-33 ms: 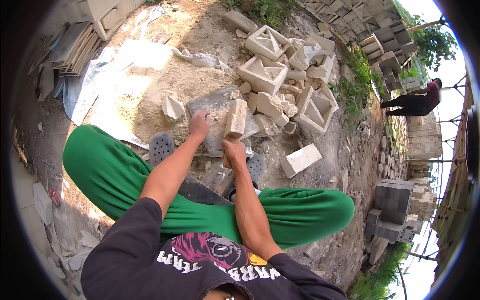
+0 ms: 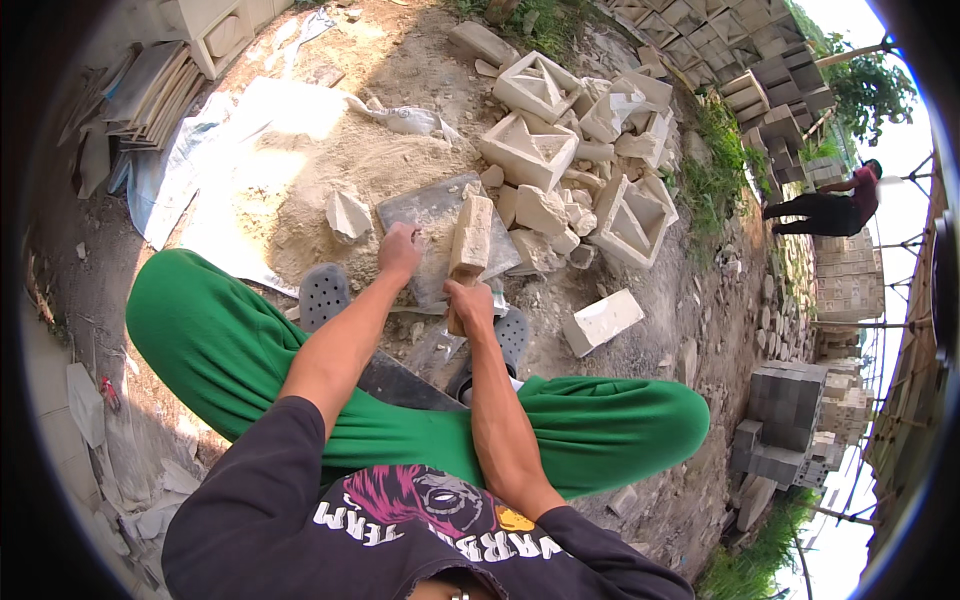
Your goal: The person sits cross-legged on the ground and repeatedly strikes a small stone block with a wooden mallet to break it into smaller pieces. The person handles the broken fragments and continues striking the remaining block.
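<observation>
I sit with my legs bent on either side of a dusty grey slab on the ground. My right hand is wrapped round the handle of a wooden mallet with a pale, dust-coated block head. Its head is over the right part of the slab; whether it touches the slab I cannot tell. At the slab's left side my left hand is closed, fingers curled; anything in it is hidden. A jagged pale chunk lies just left of the slab.
Broken pale blocks and hollow moulded blocks are heaped right of the slab. A loose rectangular block lies nearer my right knee. Pale powder and sheeting spread to the left. A person stands far right near stacked blocks.
</observation>
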### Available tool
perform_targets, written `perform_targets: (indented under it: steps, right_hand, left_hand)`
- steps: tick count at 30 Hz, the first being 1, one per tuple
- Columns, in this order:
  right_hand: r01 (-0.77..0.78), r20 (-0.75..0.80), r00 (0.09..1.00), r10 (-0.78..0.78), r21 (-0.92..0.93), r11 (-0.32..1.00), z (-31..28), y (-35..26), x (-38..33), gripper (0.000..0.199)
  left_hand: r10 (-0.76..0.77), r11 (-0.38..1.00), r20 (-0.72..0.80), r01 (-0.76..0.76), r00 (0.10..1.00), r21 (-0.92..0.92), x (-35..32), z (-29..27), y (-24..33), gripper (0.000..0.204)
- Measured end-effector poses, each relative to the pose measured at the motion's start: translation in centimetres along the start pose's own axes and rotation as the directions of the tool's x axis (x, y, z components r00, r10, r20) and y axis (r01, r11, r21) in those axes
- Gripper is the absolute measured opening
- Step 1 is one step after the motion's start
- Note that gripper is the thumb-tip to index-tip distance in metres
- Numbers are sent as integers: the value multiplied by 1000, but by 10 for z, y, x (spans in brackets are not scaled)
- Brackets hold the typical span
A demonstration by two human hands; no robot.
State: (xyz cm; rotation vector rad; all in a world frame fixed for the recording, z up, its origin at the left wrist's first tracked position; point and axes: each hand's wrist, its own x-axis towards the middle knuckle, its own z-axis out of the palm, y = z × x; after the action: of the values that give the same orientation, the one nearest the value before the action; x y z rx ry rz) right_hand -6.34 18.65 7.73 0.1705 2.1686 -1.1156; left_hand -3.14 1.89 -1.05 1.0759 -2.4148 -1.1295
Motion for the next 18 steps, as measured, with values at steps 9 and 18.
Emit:
perform_targets:
  steps: [9, 18]
  right_hand:
    - [217, 24, 976, -218, 49, 975, 23, -17, 1, 31]
    - [106, 71, 992, -100, -87, 991, 27, 6, 23, 32]
  left_hand:
    - [-61, 998, 120, 59, 991, 26, -2, -14, -5, 22]
    - [27, 1000, 105, -27, 994, 3, -6, -17, -4, 26]
